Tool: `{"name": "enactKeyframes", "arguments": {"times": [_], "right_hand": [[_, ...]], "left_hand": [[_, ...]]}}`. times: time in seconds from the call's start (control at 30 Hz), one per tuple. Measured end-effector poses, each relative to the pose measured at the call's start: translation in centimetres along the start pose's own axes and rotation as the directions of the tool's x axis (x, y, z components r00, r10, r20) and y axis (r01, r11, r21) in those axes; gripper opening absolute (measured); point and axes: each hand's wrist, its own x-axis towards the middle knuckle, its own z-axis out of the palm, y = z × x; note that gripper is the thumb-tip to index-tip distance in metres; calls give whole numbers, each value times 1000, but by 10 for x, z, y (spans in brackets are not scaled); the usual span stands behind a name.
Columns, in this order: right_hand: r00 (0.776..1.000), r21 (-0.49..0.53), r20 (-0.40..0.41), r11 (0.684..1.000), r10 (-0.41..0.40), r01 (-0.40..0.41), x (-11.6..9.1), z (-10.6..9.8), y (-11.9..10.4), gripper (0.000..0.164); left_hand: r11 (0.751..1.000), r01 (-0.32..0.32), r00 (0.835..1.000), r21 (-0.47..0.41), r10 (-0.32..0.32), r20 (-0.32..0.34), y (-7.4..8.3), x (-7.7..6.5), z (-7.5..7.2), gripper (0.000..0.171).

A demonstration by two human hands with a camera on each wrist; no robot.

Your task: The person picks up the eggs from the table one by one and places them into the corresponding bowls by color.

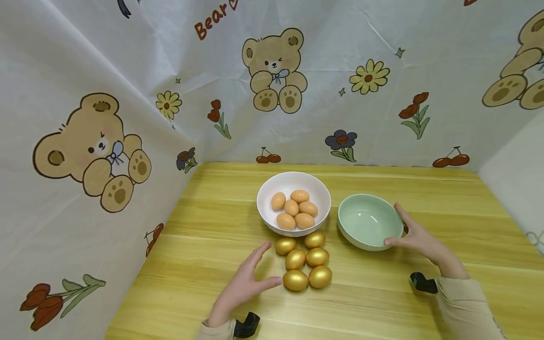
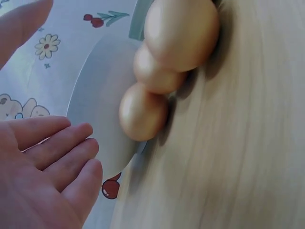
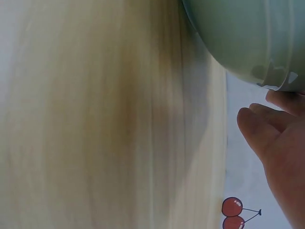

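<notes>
In the head view, my right hand [image 1: 422, 241] is at the right side of a pale green bowl [image 1: 369, 219], thumb at the front of its rim and fingers farther back. The bowl has nothing in it. The right wrist view shows fingers [image 3: 259, 129] by the bowl's rim [image 3: 281, 43]; whether it is lifted is hard to tell. My left hand [image 1: 246, 285] is spread and holds nothing, its thumb tip close to a front golden egg [image 1: 295, 280]. Several golden eggs [image 1: 318, 257] lie in two rows before a white bowl [image 1: 265, 215], which holds several brown eggs [image 1: 286, 221].
The wooden table [image 1: 204, 226] meets a white cloth [image 1: 170, 47] printed with bears and flowers at the back and left. A plain white surface [image 1: 516, 189] borders it on the right. A black wrist strap piece [image 1: 246, 326] shows below the left hand.
</notes>
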Motion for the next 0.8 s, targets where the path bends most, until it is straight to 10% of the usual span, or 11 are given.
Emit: {"name": "enactKeyframes", "arguments": {"times": [0.8], "right_hand": [[1000, -29, 15, 1000, -2, 2, -2, -2, 2, 104]], "left_hand": [[1000, 11, 992, -11, -9, 127, -16, 8, 21, 50]]}}
